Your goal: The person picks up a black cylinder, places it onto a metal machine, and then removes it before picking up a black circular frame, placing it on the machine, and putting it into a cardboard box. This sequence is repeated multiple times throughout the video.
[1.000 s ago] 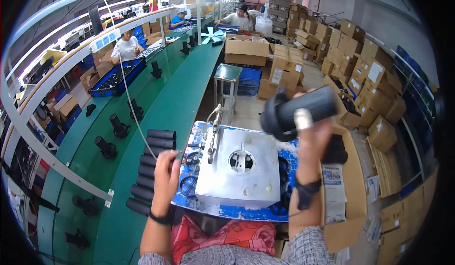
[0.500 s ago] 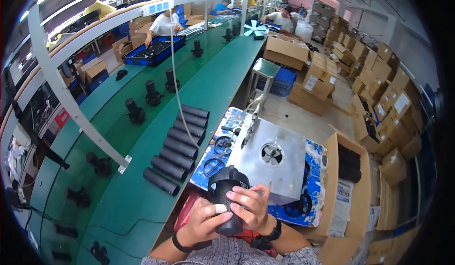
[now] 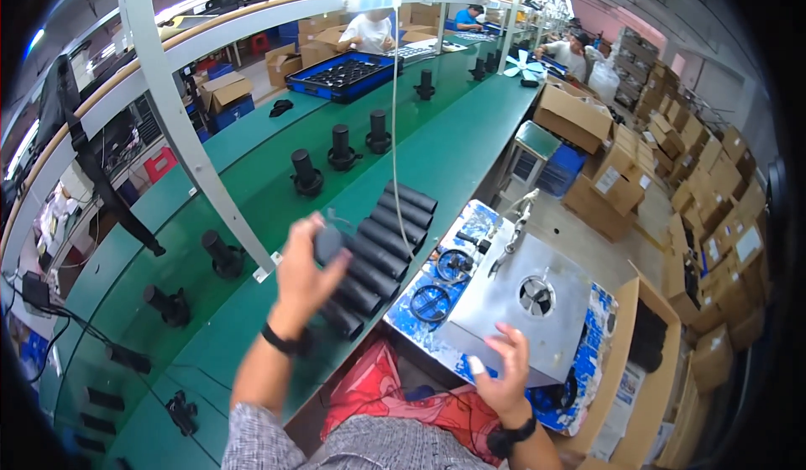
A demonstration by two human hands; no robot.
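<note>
My left hand [image 3: 300,273] is closed around a black cylindrical part [image 3: 329,243], reaching out over the green bench beside a row of black tubes [image 3: 375,260]. Its fingers and the part are slightly blurred, and the part's lower end is hidden. My right hand [image 3: 506,369] is open and holds nothing, its fingers apart in front of the metal box [image 3: 495,319]. A small fan [image 3: 535,296] shows through the round opening in that box. Black rings [image 3: 430,303] lie on the worn blue-and-white board beside it.
Several upright black parts with flanged bases [image 3: 306,173] stand along the green bench [image 3: 457,130]. A metal post [image 3: 180,134] rises at the left, and a pale cord [image 3: 395,117] hangs down. An open carton [image 3: 617,386] stands at the right. Other people work farther along.
Both hands held the black part together in front of me. My left hand has carried it left and forward over the bench; my right hand has let go and opened. The view has shifted.
</note>
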